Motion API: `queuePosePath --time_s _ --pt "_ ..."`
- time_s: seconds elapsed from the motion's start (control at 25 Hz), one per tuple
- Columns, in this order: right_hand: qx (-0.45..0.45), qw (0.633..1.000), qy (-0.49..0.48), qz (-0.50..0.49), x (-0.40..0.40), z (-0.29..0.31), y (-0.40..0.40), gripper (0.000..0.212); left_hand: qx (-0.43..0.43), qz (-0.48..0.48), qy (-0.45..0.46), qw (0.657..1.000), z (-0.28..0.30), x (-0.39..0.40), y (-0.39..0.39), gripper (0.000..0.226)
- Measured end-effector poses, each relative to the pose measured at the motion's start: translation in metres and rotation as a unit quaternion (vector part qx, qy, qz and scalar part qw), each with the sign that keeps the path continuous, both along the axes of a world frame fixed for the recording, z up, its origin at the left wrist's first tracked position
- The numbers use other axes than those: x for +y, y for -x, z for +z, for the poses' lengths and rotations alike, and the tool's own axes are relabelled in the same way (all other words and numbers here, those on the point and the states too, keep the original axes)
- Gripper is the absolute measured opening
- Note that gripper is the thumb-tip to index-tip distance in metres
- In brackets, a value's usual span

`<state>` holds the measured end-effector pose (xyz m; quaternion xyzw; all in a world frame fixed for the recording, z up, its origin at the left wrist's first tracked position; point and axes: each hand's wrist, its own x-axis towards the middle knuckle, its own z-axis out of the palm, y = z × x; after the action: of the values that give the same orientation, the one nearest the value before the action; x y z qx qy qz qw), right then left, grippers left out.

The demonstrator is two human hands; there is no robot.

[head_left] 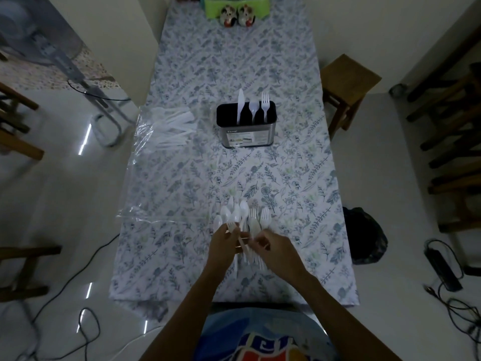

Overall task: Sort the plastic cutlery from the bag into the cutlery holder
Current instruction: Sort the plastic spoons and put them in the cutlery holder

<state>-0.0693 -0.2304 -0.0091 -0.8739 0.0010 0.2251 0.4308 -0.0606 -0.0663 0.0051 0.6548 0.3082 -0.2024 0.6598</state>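
Note:
A bunch of white plastic spoons and forks (pixel 243 217) fans out above my hands near the table's front. My left hand (pixel 226 243) grips the bunch by the handles. My right hand (pixel 276 247) pinches handles in the same bunch from the right. The metal cutlery holder (pixel 246 134) stands at mid-table, upright, with a knife (pixel 240 102), a spoon (pixel 253 108) and a fork (pixel 265 102) in it. A clear plastic bag (pixel 166 126) with more white cutlery lies to the holder's left, at the table's left edge.
The table carries a floral cloth (pixel 286 178). Two small figurines (pixel 236 19) and a green box (pixel 235 5) stand at the far end. A wooden stool (pixel 348 84) stands to the right, a dark bag (pixel 364 235) lies on the floor, and cables trail around.

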Motion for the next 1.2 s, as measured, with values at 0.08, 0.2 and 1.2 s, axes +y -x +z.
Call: queuePosePath --time_s 0.08,0.2,1.2 --pt "0.004 0.996 0.063 -0.067 -0.004 -0.010 -0.007 0.016 0.007 0.012 -0.012 1.000 -0.002 0.003 0.001 0.021" --pt "0.018 0.986 0.155 -0.064 -0.002 -0.020 -0.015 0.022 0.009 0.000 -0.026 1.000 -0.004 0.011 0.005 0.018" --pt "-0.053 0.954 0.228 -0.186 0.030 -0.019 -0.003 0.009 0.064 -0.038 0.091 0.993 -0.016 0.059 -0.029 0.020"
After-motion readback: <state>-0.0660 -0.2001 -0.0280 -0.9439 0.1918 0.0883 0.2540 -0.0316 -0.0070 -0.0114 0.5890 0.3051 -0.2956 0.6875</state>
